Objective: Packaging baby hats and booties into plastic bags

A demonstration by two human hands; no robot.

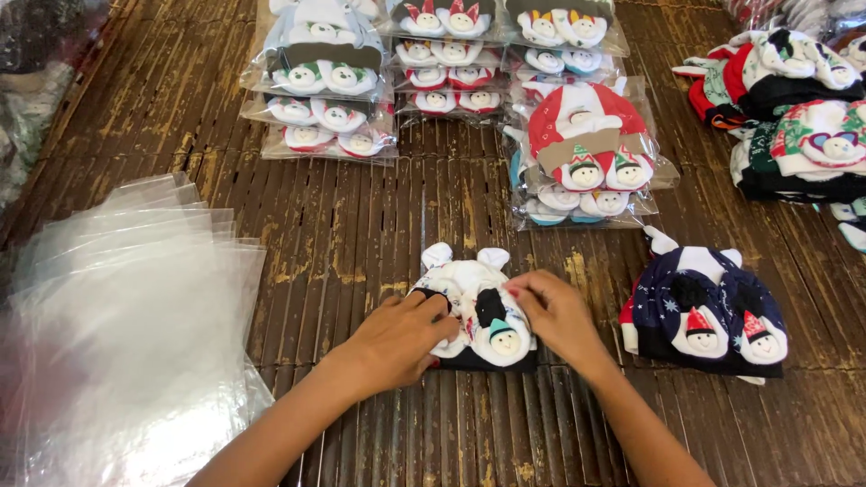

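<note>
Both hands rest on a small white baby hat point(476, 311) with snowman faces, lying in the middle of the brown slatted surface point(361, 225). The left hand point(397, 341) presses its left side with bent fingers; the right hand point(557, 316) pinches its right edge. The hat looks soft, light and floppy, so the edges are best to hold. One dark blue hat point(705, 316) lies right; a stack of clear bags point(126, 325) lies left; three piles of packed hats point(451, 63) lie far.
</note>
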